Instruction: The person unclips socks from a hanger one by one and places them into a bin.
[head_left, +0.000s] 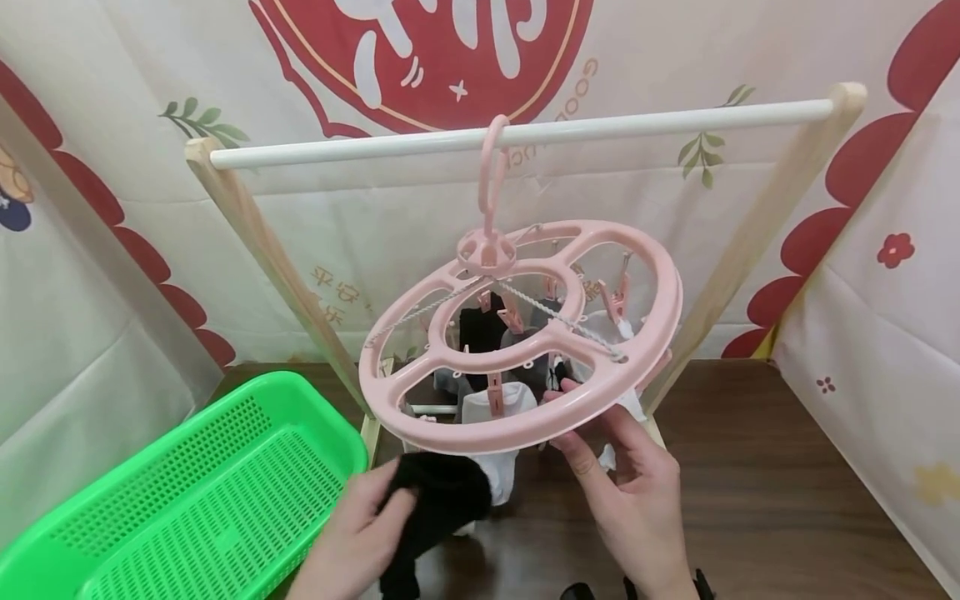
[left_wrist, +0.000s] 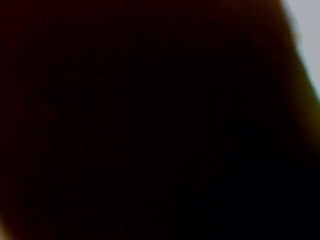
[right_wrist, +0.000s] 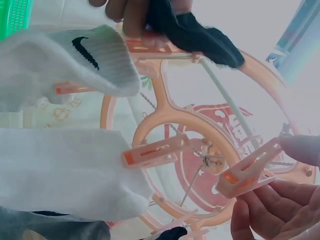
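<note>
A round pink clip hanger (head_left: 450, 437) hangs tilted by its hook (head_left: 486, 187), with several socks clipped beneath it. My left hand (head_left: 356, 529) grips a black sock (head_left: 442, 496) just below the near rim. My right hand (head_left: 637, 492) is under the rim's right side; in the right wrist view its thumb and fingers pinch a pink clothespin (right_wrist: 250, 167). Beside that clip, a white sock (right_wrist: 65, 172) hangs from another clothespin (right_wrist: 155, 151). A white sock with a black swoosh (right_wrist: 107, 62) hangs close to the left hand. The left wrist view is almost wholly dark.
A white rod (head_left: 360, 149) on wooden posts (head_left: 772, 221) carries the hanger. At left, a green perforated basket (head_left: 225, 500) stands on the dark wooden table (head_left: 757, 475). A printed white cloth (head_left: 637, 50) covers the back and sides.
</note>
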